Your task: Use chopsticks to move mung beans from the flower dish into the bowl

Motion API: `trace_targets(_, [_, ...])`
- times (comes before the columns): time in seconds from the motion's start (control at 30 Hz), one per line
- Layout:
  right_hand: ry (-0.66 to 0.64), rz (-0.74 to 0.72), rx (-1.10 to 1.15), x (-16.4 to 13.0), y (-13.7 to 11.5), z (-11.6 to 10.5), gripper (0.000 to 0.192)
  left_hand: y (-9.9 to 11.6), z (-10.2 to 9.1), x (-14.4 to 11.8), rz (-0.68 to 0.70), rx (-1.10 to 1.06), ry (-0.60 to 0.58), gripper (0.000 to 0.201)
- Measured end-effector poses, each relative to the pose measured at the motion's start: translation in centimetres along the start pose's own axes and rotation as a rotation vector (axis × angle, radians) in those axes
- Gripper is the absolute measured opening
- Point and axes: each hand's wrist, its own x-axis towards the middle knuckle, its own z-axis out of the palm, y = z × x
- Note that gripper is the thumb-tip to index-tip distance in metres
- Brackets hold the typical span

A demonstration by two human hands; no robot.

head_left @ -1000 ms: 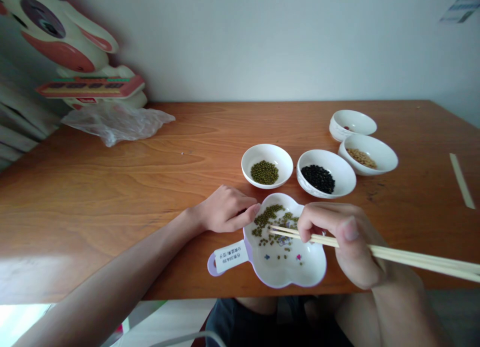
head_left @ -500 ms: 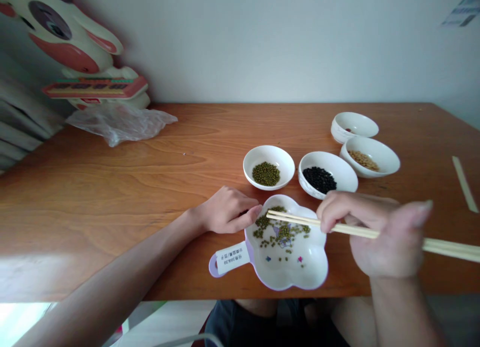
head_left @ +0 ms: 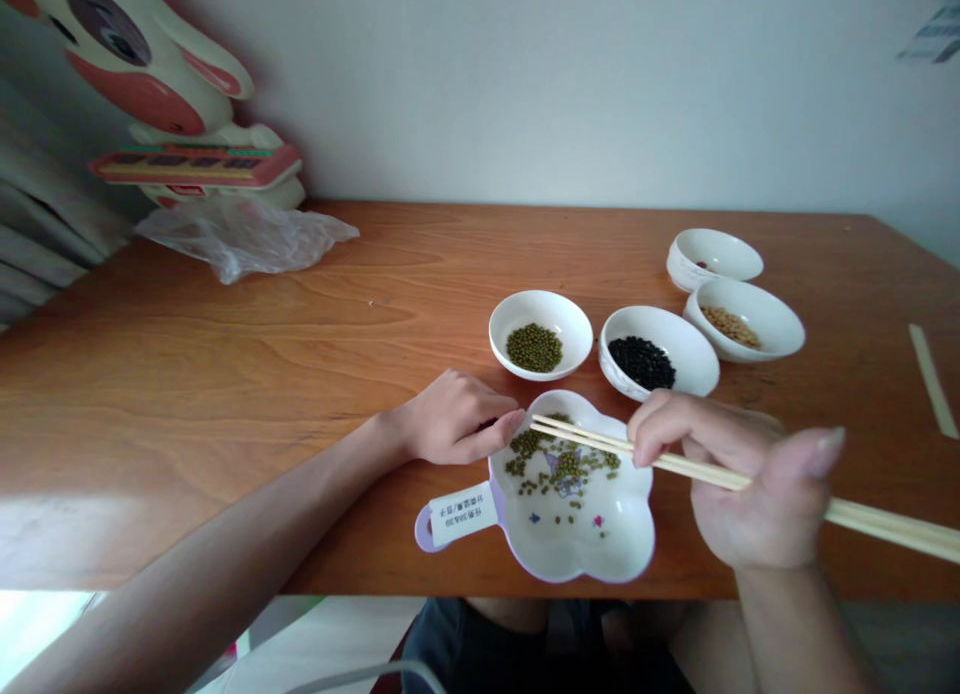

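My right hand grips a pair of wooden chopsticks, their tips held over the far left part of a flower-shaped white dish with a purple rim and handle. Green mung beans lie scattered in that dish. My left hand rests on the table with curled fingers, its fingertips touching the dish's left rim. Just beyond the dish stands a small white bowl of green beans.
To the right are a white bowl of black beans, a bowl of tan beans and a nearly bare white bowl. A crumpled clear plastic bag and a toy figure sit far left. A paper strip lies far right.
My right hand lifted and drew back to the right, raising the chopstick tips from the middle of the dish to above its far left part. My left hand stayed put.
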Motion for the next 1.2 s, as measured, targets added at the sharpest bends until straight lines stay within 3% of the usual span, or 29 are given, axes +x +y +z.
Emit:
trace_targets(0.2, [-0.096,0.124,-0.105,-2.1,1.5,-1.4,0.080,0.1,-0.2,0.1,0.004,0.001,0.006,0.037])
trace_targets(0.53, [-0.059,0.156,-0.159,-2.1,2.8,-1.2,0.073,0.0,0.0,-0.1,-0.009,0.007,-0.006,0.037])
trace_targets(0.73, [-0.069,0.137,-0.125,-2.3,2.7,-1.0,0.078,-0.1,0.0,-0.1,0.002,-0.002,0.004,0.038])
trace_targets(0.93, [-0.146,0.115,-0.124,-2.2,1.7,-0.1,0.066,-0.1,0.0,-0.1,0.005,-0.008,0.004,0.039])
trace_targets(1.2, [-0.175,0.101,-0.035,-2.6,1.5,-0.6,0.068,-0.1,0.0,-0.1,-0.004,0.004,-0.003,0.039])
